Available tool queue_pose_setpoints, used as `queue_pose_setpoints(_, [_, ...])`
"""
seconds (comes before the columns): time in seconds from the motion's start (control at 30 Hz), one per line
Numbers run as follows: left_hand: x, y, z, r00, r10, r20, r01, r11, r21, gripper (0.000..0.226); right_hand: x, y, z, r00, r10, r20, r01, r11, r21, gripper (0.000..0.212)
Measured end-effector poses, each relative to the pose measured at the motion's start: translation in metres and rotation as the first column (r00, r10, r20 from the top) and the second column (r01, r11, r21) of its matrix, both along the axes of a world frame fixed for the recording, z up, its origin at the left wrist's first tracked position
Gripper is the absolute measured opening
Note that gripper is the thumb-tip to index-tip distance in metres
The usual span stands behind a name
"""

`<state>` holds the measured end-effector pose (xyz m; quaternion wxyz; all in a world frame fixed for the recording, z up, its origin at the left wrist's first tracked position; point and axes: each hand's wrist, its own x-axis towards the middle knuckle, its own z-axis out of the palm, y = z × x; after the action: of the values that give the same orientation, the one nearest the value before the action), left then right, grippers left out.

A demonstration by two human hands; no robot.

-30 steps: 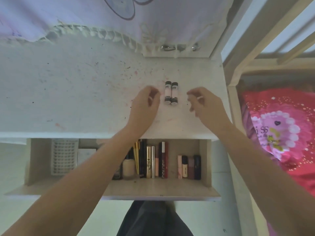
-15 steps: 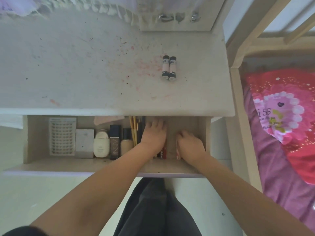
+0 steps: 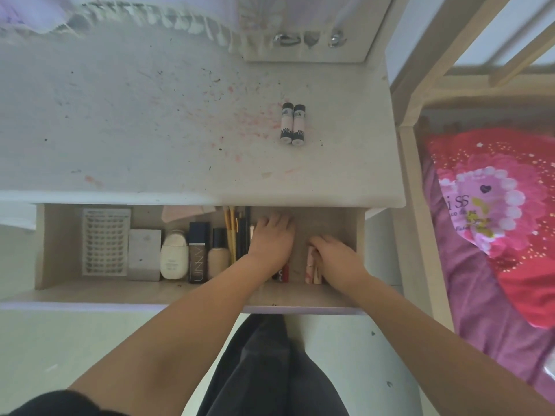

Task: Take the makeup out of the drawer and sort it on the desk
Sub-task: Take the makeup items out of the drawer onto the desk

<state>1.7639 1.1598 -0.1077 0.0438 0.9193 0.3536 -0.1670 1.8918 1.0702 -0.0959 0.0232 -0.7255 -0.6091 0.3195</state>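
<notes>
While both your hands are down in the open wooden drawer (image 3: pixel 48 250), your right hand (image 3: pixel 336 253) curls its grip round the pale pink tubes (image 3: pixel 312 265), lying lengthwise front-to-back just right of your flat, relaxed left hand (image 3: pixel 270 238).

Desk edge (image 3: pixel 270 198) overhanging crowded drawer (image 3: pixel 359 235)

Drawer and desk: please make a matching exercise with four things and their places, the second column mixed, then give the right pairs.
Things:
1. two small tubes
2. lash tray
3. white bottle
4. right hand

Places:
A. far left in the drawer
B. on the desk
C. on pink tubes, drawer's right end
D. between grey box and dark tube

Pairs: 1-B, 2-A, 3-D, 4-C
</notes>
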Motion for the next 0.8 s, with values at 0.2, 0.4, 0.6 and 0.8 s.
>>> queue_pose_setpoints(0.2, [0.003, 0.002, -0.005, 0.94, 0.274, 0.203, -0.23, 0.949, -0.216, 0.034, -0.002, -0.003, -0.001, 0.989, -0.102, -0.106, 0.1, 0.995, -0.026, 0.019])
queue_pose_setpoints(0.4, [-0.013, -0.001, 0.024, 0.647, 0.693, 0.319, -0.297, 0.614, -0.731, 0.016, 0.002, -0.005, 0.016, 0.95, -0.204, -0.237, 0.193, 0.979, -0.07, 0.016])
queue_pose_setpoints(0.6, [-0.044, 0.019, 0.115, 0.519, 0.712, 0.473, -0.15, 0.621, -0.769, 0.017, 0.032, 0.022, 0.088, 0.908, -0.151, -0.391, 0.166, 0.986, 0.006, 0.01])
queue_pose_setpoints(0.8, [-0.008, 0.13, 0.148, 0.375, 0.778, 0.505, -0.29, 0.615, -0.733, 0.01, 0.069, 0.13, 0.131, 0.821, -0.322, -0.471, 0.433, 0.889, 0.147, 0.011])
